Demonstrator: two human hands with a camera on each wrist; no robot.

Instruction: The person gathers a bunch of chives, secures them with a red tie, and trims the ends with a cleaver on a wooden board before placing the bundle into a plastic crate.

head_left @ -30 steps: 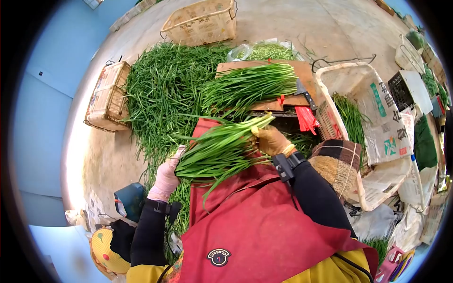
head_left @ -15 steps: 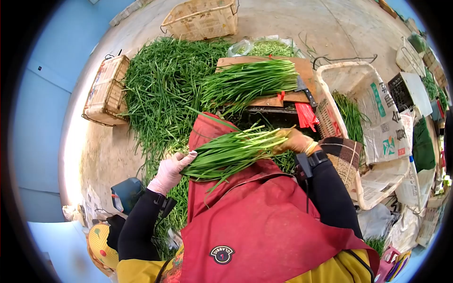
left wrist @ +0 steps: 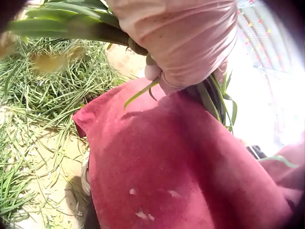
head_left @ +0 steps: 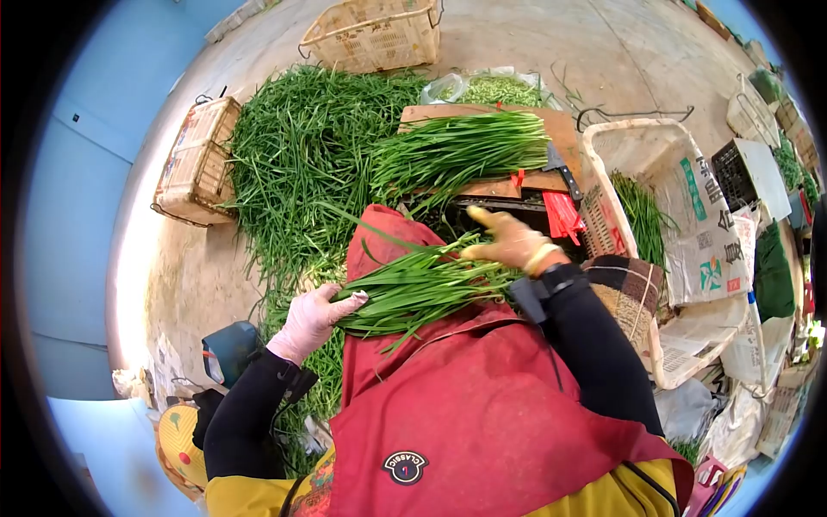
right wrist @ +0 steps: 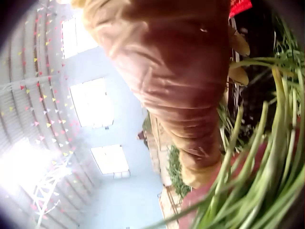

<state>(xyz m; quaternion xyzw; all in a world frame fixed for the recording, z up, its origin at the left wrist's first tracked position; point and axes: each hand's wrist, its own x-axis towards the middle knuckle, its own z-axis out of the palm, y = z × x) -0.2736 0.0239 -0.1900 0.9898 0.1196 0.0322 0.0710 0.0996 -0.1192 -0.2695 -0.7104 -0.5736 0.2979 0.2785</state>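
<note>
A loose bunch of green garlic chives (head_left: 422,291) lies across my lap over the red apron (head_left: 482,379), pale stem ends to the right. My left hand (head_left: 310,320), in a pale pink glove, grips its leafy end, thumb on top; in the left wrist view the gloved fingers wrap round leaves (left wrist: 71,24). At the stem end, my right hand (head_left: 517,243) in a yellowish glove has its thumb and fingers spread. The right wrist view shows the stems (right wrist: 267,152) beside that hand, outside its fingers. Beyond, a larger chive bundle (head_left: 469,151) rests on a wooden board (head_left: 558,129).
A knife (head_left: 563,172) and red strips (head_left: 562,215) lie at the board's right side. The big chive heap (head_left: 301,155) spreads to the left. At right stands a white basket (head_left: 633,133) holding more chives. Other crates (head_left: 202,159) stand on the concrete floor.
The right hand has gone from gripping the stem ends, drawing right along them, to spread fingers off them. The bunch has settled lower on the lap. The left hand keeps its grip.
</note>
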